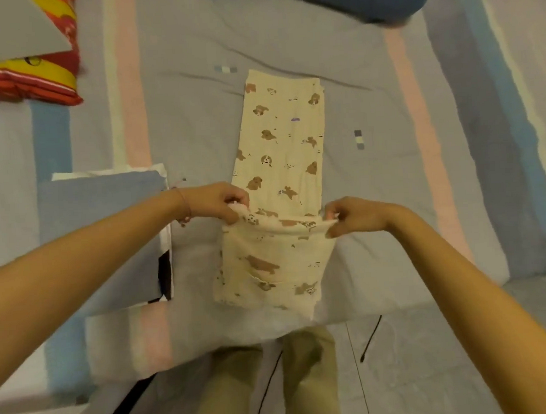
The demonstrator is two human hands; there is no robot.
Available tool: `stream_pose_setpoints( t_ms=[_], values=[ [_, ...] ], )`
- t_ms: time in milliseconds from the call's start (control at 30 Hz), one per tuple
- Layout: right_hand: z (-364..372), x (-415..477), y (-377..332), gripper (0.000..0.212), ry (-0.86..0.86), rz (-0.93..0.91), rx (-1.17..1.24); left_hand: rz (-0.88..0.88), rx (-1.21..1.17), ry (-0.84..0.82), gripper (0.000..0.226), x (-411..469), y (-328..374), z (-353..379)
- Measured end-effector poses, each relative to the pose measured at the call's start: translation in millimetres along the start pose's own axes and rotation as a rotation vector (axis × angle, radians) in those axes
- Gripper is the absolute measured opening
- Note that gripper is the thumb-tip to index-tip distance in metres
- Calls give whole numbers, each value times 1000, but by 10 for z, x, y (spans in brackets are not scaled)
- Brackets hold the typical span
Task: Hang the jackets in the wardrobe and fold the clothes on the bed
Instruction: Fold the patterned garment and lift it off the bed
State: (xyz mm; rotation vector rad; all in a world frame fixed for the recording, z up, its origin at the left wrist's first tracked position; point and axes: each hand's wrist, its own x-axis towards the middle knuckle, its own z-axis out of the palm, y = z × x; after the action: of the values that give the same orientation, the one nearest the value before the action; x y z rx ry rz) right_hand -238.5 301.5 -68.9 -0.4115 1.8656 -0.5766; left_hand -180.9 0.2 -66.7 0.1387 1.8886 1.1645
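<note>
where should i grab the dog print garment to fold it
Both ends of the raised fold of the dog-print garment, one from each side, where the left hand and right hand pinch it; long and narrow, so end grips keep it straight.

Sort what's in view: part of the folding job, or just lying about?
Job: cream dog-print garment, its near edge pinched by the left hand and right hand; bed under it; folded grey-blue piece beside it, likely already done.
Lying about: red-and-yellow bundle far left; dark blue item at the far edge; black cord on the floor.
</note>
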Motion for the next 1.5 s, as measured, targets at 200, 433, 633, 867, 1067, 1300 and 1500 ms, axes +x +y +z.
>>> stream_pose_setpoints(
  t_ms=[200, 433, 633, 867, 1067, 1300, 1500],
  values=[
    [400, 780, 578, 50, 711, 146, 570, -337, -368, 385, 77, 827, -842, 73],
    [1609, 1032, 978, 50, 507, 207, 766, -316, -457, 650, 23, 893, -1648, 1182],
    [1804, 1131, 864, 70, 664, 35, 867, -343, -533, 828, 46, 796, -1702, 1632],
    [1900, 1156, 972, 89, 541, -63, 846, -272, -630, 890, 29, 565, -1717, 2093],
    [2197, 1127, 1066, 70, 571, 42, 1089, -306, -627, 908, 28, 427, -1881, 2348],
    [2297, 981, 1106, 81, 402, 57, 1404, -196, -473, 960, 62, 296, -1917, 2342],
    [2457, 1133, 1017, 49, 719, 199, 1211, -155, -240, 788, 77, 424, -1912, 2143]
  ],
)
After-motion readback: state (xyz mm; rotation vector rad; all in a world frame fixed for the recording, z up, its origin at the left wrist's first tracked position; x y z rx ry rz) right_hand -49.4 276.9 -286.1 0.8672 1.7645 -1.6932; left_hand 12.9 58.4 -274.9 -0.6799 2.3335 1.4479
